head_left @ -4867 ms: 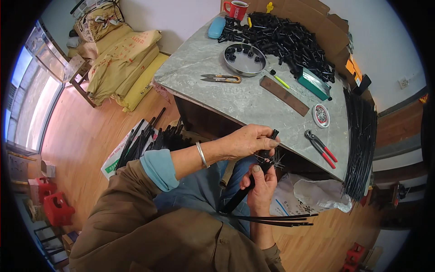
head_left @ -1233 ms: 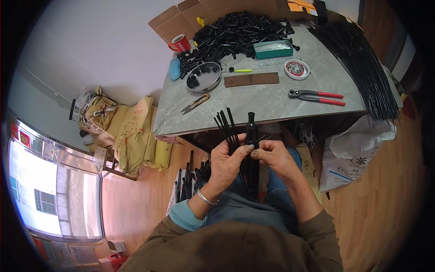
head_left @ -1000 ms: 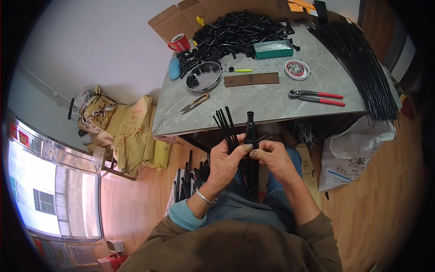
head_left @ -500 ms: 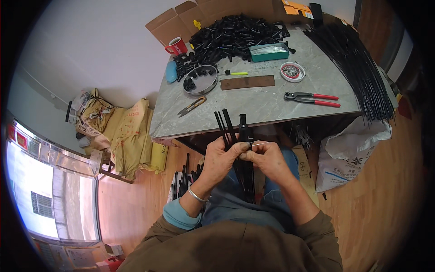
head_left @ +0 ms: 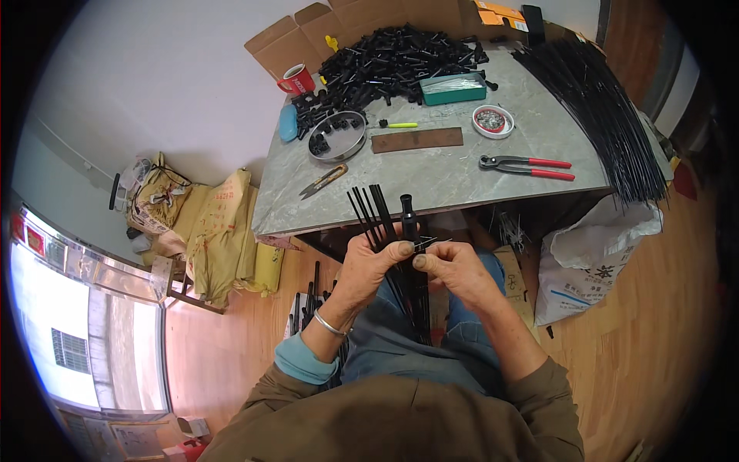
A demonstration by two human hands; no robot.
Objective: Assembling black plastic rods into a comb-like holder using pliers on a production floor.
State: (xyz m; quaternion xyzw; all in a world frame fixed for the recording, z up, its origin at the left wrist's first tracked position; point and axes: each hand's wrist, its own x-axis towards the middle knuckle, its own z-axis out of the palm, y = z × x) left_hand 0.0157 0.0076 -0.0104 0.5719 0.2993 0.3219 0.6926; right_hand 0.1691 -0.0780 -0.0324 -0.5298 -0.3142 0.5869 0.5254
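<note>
Far left from where I stand, tan sacks (head_left: 219, 227) lean by the wall. On the grey table (head_left: 269, 204) a pair of snips (head_left: 324, 182) lies near the front edge. Below it, the left hand (head_left: 365, 269) is wrapped snugly around slim black rods (head_left: 369, 214), their upper ends fanning out past the fingers. Next comes the black tubular piece (head_left: 408, 212), nearly upright between the two hands, above the lap; the left thumb sits against its lower part. It looks light, rigid and rather smooth, so I'd judge the stepped neck a little slippery and the thicker body the surer hold. The rods seem springy, best gathered low. The right hand (head_left: 456, 269) is pinched narrow, thumb and forefinger on thin wires (head_left: 440, 239) beside the piece; they look fine enough to bend easily. Farther right lie red-handled pincers (head_left: 527, 166), then a white sack (head_left: 573, 266).
</note>
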